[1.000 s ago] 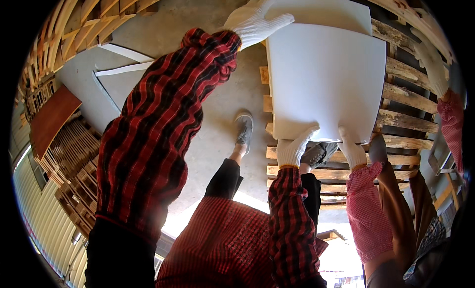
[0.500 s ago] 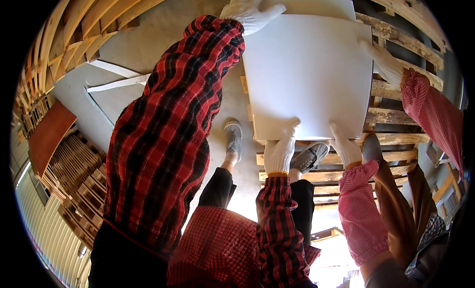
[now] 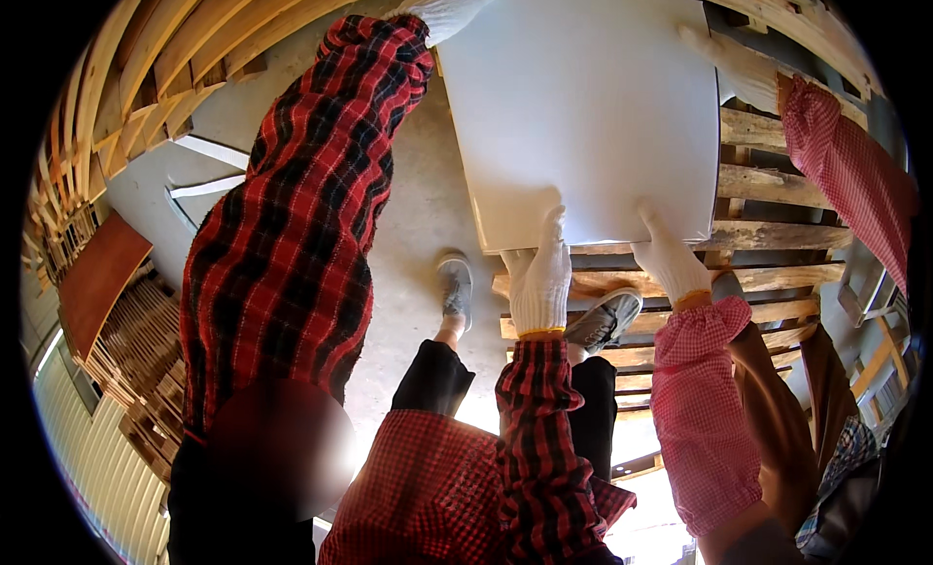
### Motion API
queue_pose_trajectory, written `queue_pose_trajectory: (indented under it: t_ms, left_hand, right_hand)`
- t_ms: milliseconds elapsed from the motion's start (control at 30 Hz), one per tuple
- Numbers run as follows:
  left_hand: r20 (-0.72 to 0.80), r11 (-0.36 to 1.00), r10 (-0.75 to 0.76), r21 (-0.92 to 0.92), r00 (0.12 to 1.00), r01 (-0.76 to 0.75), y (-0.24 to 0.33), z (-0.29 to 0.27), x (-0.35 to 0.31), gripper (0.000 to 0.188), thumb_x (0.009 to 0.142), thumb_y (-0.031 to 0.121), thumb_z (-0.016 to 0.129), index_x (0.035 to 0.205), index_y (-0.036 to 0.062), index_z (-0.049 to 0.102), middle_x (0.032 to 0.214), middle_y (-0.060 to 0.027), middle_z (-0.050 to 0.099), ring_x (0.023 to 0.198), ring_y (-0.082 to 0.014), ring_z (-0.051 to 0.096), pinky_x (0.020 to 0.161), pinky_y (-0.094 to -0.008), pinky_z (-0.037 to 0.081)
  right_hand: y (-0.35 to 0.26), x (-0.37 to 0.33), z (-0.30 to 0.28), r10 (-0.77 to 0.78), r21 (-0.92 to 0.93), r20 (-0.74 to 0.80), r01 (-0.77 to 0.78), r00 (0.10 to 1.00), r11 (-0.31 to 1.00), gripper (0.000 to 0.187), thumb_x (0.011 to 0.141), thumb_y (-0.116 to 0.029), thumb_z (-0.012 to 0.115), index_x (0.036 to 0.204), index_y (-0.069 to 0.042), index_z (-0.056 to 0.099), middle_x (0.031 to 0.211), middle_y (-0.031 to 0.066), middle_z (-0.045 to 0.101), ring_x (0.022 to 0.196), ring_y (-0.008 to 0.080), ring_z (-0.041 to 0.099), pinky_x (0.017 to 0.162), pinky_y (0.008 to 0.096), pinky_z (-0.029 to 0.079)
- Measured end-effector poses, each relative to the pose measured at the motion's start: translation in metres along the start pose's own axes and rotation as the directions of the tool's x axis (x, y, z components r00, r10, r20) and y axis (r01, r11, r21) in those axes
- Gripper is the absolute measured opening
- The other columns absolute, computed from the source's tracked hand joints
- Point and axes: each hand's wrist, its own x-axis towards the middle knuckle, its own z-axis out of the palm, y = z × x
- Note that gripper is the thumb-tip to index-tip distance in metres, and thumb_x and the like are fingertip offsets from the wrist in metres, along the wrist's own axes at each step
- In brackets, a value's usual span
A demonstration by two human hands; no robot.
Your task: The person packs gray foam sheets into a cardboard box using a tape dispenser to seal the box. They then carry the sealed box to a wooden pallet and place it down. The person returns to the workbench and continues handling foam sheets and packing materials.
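Observation:
A large white panel (image 3: 583, 118) lies flat over a wooden pallet (image 3: 768, 186). My left hand (image 3: 452, 9), in a white knit glove and a red-and-black plaid sleeve, is at its far left corner. Some of those fingers are cut off by the picture's upper rim. On the near edge, my gloved right hand (image 3: 544, 278) grips the panel, thumb on top and fingers underneath. A co-worker's gloved hand (image 3: 671, 259) holds the same edge just to the right. The co-worker's other hand (image 3: 734, 65) is at the panel's right edge.
Wooden pallets (image 3: 224, 40) stand at the far left. A reddish-brown board (image 3: 102, 278) leans over more stacked pallets (image 3: 146, 342) at the left. White straps (image 3: 209, 152) lie on the grey floor. My shoe (image 3: 604, 320) is beside the pallet slats.
The top panel has moved away from me and slightly left, covering the second white sheet that showed beyond it. My hands and the co-worker's have moved along with it.

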Motion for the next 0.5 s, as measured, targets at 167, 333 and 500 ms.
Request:
queue_pose_trajectory:
  t_ms: [167, 333, 500]
  left_hand:
    - [-0.013, 1.000, -0.020, 0.005, 1.000, 0.020, -0.007, -0.010, -0.008, 0.070, 0.098, 0.060, 0.040, 0.131, 0.0031, 0.062, 0.133, -0.0137, 0.064, 0.124, -0.0251, 0.059, 0.106, -0.0347, 0.042]
    - [-0.010, 0.999, -0.047, -0.020, 0.999, 0.046, -0.005, -0.005, -0.004, 0.069, 0.098, 0.059, 0.039, 0.135, 0.0047, 0.060, 0.137, -0.0163, 0.061, 0.128, -0.0274, 0.056, 0.109, -0.0363, 0.039]
    - [-0.025, 0.987, 0.025, 0.160, 0.999, -0.021, -0.006, -0.011, -0.016, 0.071, 0.098, 0.060, 0.032, 0.131, 0.0037, 0.062, 0.130, -0.0206, 0.064, 0.125, -0.0326, 0.057, 0.106, -0.0404, 0.040]
  right_hand:
    - [0.005, 0.000, 0.007, 0.030, -0.063, -0.018, -0.031, 0.999, 0.998, 0.051, 0.100, -0.049, 0.055, 0.120, -0.002, 0.056, 0.115, 0.0071, 0.055, 0.106, 0.0166, 0.051, 0.090, 0.0330, 0.047]
    - [0.000, -0.002, 0.010, 0.064, -0.237, -0.092, -0.084, 0.994, 0.968, 0.046, 0.100, -0.048, 0.053, 0.102, -0.003, 0.060, 0.093, 0.0037, 0.055, 0.084, 0.0135, 0.048, 0.075, 0.0297, 0.044]
    - [0.006, 0.005, 0.005, 0.064, -0.284, -0.165, -0.109, 0.984, 0.952, 0.055, 0.101, -0.051, 0.053, 0.104, 0.003, 0.062, 0.093, 0.0051, 0.059, 0.087, 0.0135, 0.055, 0.076, 0.0295, 0.049]
